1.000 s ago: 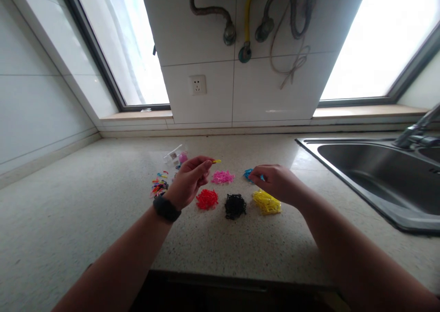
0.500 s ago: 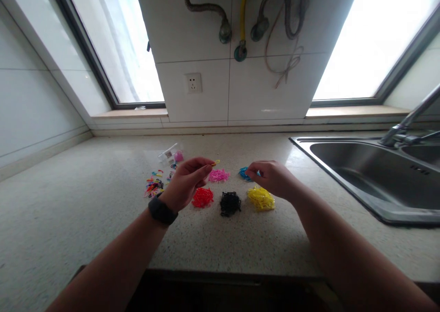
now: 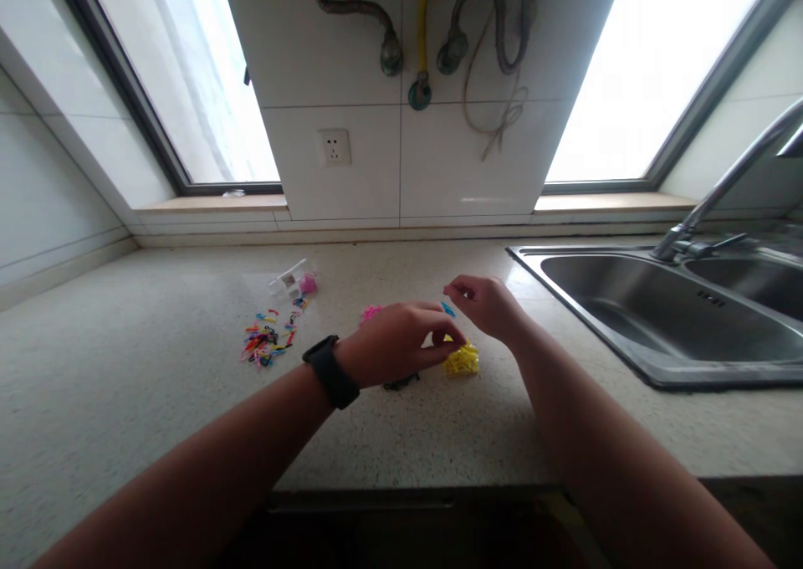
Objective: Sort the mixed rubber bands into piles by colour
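Note:
My left hand (image 3: 405,345), with a black watch (image 3: 332,372) on its wrist, reaches across to the pile of yellow small rubber bands (image 3: 462,360). Its thumb and forefinger tips come together right over that pile; what they hold, if anything, does not show. Behind it, my right hand (image 3: 486,303) hovers beside the blue bands (image 3: 447,309), fingers curled into a pinch whose contents are hidden. Part of the pink bands (image 3: 370,313) and the edge of the black bands (image 3: 401,381) peek out around my left hand. The red pile is covered by it.
Mixed coloured bands (image 3: 263,341) lie scattered on the left of the speckled counter (image 3: 176,385). Beyond them is a clear plastic container (image 3: 289,278) with a pink round thing (image 3: 308,283). A steel sink (image 3: 627,301) with a tap (image 3: 690,226) is set in at right.
My left hand, which held a small yellow band, has moved right from above the red pile to the yellow pile. My right hand has lifted slightly away from the blue pile. The view has shifted right.

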Tool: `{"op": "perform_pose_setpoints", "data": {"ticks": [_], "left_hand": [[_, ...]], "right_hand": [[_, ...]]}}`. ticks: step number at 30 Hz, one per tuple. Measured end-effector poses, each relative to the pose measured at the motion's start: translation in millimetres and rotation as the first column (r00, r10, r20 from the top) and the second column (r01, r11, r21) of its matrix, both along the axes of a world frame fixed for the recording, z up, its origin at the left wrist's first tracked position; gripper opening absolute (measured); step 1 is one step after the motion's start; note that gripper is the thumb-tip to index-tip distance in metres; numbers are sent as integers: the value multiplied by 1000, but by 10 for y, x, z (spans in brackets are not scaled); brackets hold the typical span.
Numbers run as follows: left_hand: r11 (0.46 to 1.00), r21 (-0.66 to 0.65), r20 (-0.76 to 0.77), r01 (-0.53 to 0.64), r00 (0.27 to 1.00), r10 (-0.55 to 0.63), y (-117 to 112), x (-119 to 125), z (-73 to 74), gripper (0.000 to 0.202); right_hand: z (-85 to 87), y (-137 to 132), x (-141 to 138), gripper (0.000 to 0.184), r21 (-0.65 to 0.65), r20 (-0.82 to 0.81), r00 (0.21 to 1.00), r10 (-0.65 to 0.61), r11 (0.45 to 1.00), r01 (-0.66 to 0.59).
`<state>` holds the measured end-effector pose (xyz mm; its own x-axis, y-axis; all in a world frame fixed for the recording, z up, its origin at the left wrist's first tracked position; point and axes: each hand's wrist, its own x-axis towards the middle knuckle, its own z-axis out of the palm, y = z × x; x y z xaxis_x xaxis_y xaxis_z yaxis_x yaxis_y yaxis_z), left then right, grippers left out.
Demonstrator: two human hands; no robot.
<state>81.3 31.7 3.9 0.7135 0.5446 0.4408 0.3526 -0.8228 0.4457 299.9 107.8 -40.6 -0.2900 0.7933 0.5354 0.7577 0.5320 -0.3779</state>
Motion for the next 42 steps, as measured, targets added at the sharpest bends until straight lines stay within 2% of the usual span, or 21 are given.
{"op": "perform_pose_setpoints", "data": {"ticks": [3, 9, 14, 17, 20, 23, 26, 28, 30, 33, 35, 39, 41, 42], "left_hand": [[993, 109, -172, 48, 985, -28, 95, 220, -4, 13], [978, 206, -350, -7, 933, 81, 248, 457, -189, 17], [972, 228, -424, 46, 904, 57, 288, 419, -257, 17], [972, 223, -429, 74, 903, 30, 284, 349, -222, 18], [976, 216, -385, 35, 922, 53, 279, 236, -169, 19], [978, 208, -321, -15, 943, 83, 293, 35, -104, 20], [980, 184, -240, -80, 963, 124, 328, -290, -24, 21], [950, 160, -76, -269, 956, 284, 352, -567, 19, 23], [867, 86, 139, -490, 868, 477, 367, -868, 34, 26], [761, -77, 307, -644, 711, 632, 364, -1304, -15, 28], [717, -139, 409, -683, 620, 670, 351, -1552, -87, 26], [690, -314, 567, -652, 455, 687, 351, -1907, -238, 26], [673, -338, 559, -658, 435, 706, 367, -2017, -284, 30], [662, -321, 526, -677, 454, 719, 377, -2057, -300, 31]], "right_hand": [[-10, 31, 32, 28, 20, -76, 997, -33, 999, 35], [34, 19, 94, 32, 104, -202, 978, -56, 992, 78], [73, -1, 119, 31, 131, -297, 953, -65, 985, 108], [67, 2, 111, 30, 121, -285, 957, -50, 989, 88], [59, 3, 100, 30, 120, -280, 960, -29, 991, 64], [55, 5, 99, 30, 116, -278, 960, -22, 992, 56], [47, 11, 107, 31, 98, -266, 964, -27, 994, 54], [39, 17, 112, 32, 85, -254, 967, -32, 995, 56], [30, 22, 112, 32, 80, -244, 969, -34, 995, 55], [17, 25, 105, 32, 83, -230, 973, -27, 995, 47], [11, 25, 99, 32, 85, -222, 975, -23, 995, 43], [0, 29, 100, 32, 69, -214, 977, -22, 997, 38], [-9, 31, 101, 32, 61, -211, 977, -22, 997, 35], [-14, 32, 101, 32, 57, -204, 979, -21, 998, 33]]}}
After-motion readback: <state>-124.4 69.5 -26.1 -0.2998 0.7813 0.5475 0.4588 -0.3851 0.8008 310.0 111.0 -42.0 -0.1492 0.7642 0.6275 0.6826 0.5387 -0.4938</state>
